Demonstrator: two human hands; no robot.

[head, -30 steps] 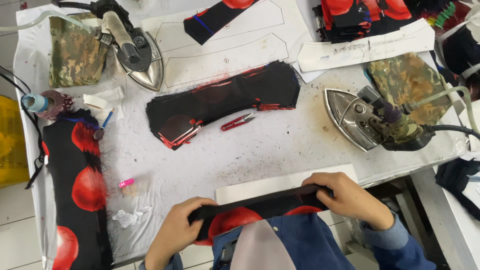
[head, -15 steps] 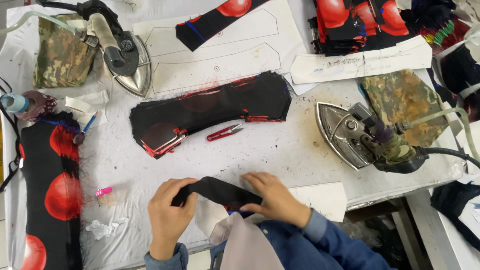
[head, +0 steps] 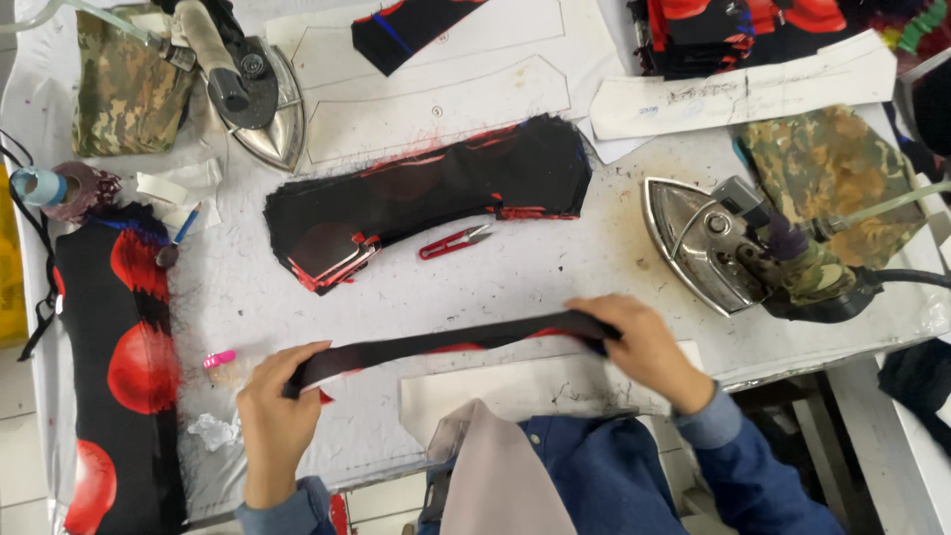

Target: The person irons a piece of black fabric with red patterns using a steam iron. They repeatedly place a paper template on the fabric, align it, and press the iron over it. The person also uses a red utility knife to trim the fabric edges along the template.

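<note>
Both hands pull a long black strip of fabric [head: 451,344] with red patches taut, just above the near edge of the white table [head: 555,277]. Left hand [head: 272,401] is closed in a pinch on the strip's left end; right hand [head: 644,347] is closed over the right end, fingers curled around it. To do this well, my read: keep even tension from both ends so the strip stays flat and untwisted, and line it up with the pale paper pattern piece [head: 535,386] lying just under it at the near edge before lowering it. Mid-table lies a stack of cut black-and-red pieces [head: 426,198] with red thread snips [head: 454,241] touching its near side. One iron [head: 713,248] sits towards the right edge, another iron [head: 253,94] near the far left corner; keep sleeves away from both soleplates. Hard to tell: whether the strip is folded double or single, and whether it touches the table at all. Right fingertips are hidden under the cloth. A black-and-red fabric panel [head: 119,367] along the left edge is cut off by the frame bottom.
</note>
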